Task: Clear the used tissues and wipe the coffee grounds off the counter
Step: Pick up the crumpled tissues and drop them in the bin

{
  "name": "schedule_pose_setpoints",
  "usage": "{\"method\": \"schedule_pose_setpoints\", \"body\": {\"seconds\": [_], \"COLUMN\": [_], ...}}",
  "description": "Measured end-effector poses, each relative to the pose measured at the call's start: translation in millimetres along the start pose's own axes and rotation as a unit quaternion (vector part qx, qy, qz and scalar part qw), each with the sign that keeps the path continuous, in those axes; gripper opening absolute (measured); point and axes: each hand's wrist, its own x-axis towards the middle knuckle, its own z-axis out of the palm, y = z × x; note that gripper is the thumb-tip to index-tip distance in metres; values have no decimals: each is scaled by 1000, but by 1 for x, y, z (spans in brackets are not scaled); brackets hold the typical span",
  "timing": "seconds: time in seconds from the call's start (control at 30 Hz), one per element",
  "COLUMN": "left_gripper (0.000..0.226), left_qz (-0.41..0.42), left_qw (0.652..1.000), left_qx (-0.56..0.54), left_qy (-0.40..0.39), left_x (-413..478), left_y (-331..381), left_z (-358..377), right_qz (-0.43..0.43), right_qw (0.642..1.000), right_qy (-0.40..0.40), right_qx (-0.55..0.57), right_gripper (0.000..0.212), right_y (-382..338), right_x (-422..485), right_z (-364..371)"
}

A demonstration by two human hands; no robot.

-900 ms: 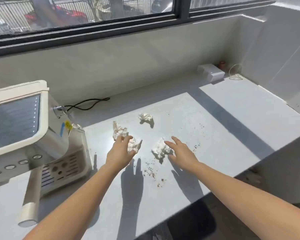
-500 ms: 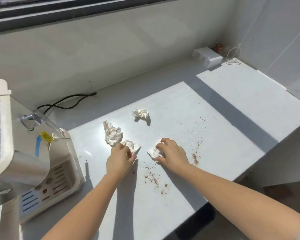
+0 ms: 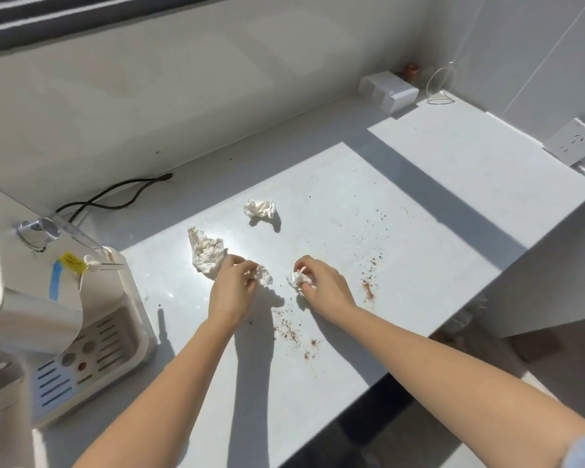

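We count four crumpled white tissues, faintly brown-stained, on the sunlit middle of the worktop [image 3: 335,184]. Our left hand [image 3: 230,293] pinches the small tissue [image 3: 264,275] with thumb and fingertips, just beside the larger tissue [image 3: 205,253]. Our right hand [image 3: 323,287] curls its fingers round the balled tissue [image 3: 295,280]. The far tissue [image 3: 260,208] lies apart, toward the back edge. Reddish-brown coffee grounds [image 3: 368,289] speckle the worktop right of that hand and toward the near edge. At the left edge, the coffee machine [image 3: 31,298] has a drip tray [image 3: 92,359] holding a slotted grid. A moment ago both hands were spread open; now they grip.
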Motion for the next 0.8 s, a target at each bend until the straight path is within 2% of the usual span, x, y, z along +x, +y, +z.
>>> {"method": "schedule_pose_setpoints", "body": {"seconds": [0.1, 0.23, 0.3, 0.4, 0.47, 0.6, 0.8], "left_gripper": [28, 25, 19, 11, 11, 28, 26], "left_qz": [30, 72, 69, 46, 40, 33, 12], "left_qw": [999, 990, 981, 962, 960, 958, 955], "left_qx": [-45, -99, -153, -248, -252, -251, -237], "left_qy": [-1, -77, -99, -107, -111, -134, -176], "left_x": [-11, -35, -50, -78, -96, -127, -154], "left_y": [46, 109, 138, 177, 196, 221, 237], "left_z": [10, 34, 45, 65, 84, 122, 173], "right_qz": [9, 57, 82, 104, 106, 135, 212], "right_qw": [998, 987, 977, 966, 959, 956, 940], "right_qy": [26, 76, 90, 109, 132, 150, 175], "right_qx": [50, 130, 177, 212, 229, 211, 202], "right_gripper": [18, 18, 22, 12, 16, 13, 18], "right_y": [8, 26, 39, 63, 83, 125, 178], "right_x": [-19, -47, -64, -96, -121, -167, -205], "right_z": [-17, -53, -74, -97, -108, -121, -114]}}
